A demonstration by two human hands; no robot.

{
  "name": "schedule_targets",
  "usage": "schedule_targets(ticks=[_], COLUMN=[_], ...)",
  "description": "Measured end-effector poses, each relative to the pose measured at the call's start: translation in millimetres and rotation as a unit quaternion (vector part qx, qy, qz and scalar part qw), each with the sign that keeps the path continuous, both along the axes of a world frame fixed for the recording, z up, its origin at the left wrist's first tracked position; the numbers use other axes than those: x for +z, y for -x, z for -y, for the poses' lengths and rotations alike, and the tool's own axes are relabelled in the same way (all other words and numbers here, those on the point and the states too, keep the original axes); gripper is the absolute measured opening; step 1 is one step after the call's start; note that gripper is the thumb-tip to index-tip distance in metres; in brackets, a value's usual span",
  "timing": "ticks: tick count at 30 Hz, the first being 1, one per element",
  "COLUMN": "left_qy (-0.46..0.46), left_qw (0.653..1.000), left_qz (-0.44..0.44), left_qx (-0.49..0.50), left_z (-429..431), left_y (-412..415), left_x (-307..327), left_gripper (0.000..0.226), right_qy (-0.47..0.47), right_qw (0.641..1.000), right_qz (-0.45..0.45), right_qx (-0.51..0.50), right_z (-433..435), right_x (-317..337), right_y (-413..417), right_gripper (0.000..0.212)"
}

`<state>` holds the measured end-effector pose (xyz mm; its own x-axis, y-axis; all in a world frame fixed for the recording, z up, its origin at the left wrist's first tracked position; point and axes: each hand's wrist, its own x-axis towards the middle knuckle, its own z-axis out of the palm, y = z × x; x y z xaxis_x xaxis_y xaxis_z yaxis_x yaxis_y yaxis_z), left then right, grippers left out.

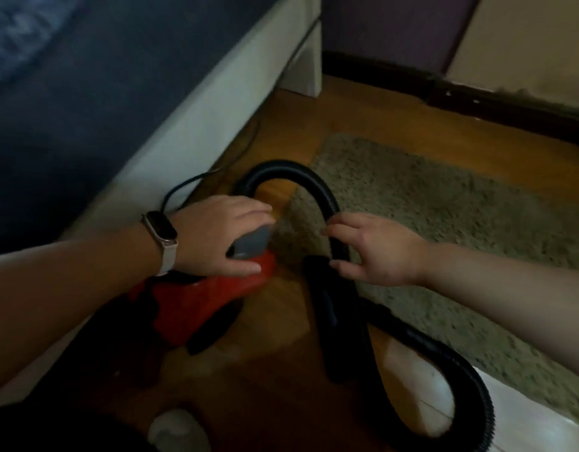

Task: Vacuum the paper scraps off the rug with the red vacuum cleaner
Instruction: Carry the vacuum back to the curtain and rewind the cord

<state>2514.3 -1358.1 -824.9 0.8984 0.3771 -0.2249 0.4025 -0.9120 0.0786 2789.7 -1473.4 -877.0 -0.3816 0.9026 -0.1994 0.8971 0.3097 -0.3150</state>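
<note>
Wooden floor [281, 321] beside bed frame [216, 93]; red vacuum cleaner [190, 298] just left of rug [444, 207]; left hand [216, 236] grips its grey handle [252, 244] from above; right hand [379, 252], fingers spread, touches black hose [281, 169] at rug edge.

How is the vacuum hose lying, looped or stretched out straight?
Looped: the black hose arches over beside the red vacuum cleaner, then curls round again on the floor near the rug.

White bed frame [190, 102] with dark blue bedding [86, 93] on wood floor [265, 360], dark baseboard [510, 107] beyond
</note>
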Motion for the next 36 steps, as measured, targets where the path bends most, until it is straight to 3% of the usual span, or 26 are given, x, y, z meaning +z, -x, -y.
schedule_targets(ticks=[4,9,13,17,21,29,36], left_qy=[-0.016,0.007,0.011,0.077,0.09,0.126,0.15], left_qw=[0.99,0.958,0.969,0.95,0.952,0.945,0.942], left_qz=[0.036,0.069,0.033,0.041,0.037,0.071,0.064], left_qx=[0.138,0.278,0.244,0.299,0.29,0.295,0.293], left_z=[-5,0,10,18,24,12,4], left_y=[70,163,200,208,206,202,197], left_x=[28,14,-15,-49,-73,-83,-90], left_gripper=[0.082,0.088,0.08,0.089,0.095,0.104,0.106], right_qy=[-0.042,-0.097,-0.138,-0.137,-0.161,-0.146,-0.197], right_qw=[0.997,0.987,0.977,0.972,0.96,0.959,0.95], right_qz=[-0.007,-0.042,-0.015,0.038,0.083,-0.013,-0.053], right_qx=[0.059,0.119,0.16,0.187,0.213,0.242,0.238], right_z=[-33,-68,-92,-108,-121,-137,-140], right_x=[25,30,26,29,23,3,-11], right_y=[55,141,196,224,234,244,240], right_gripper=[0.066,0.064,0.065,0.069,0.063,0.05,0.049])
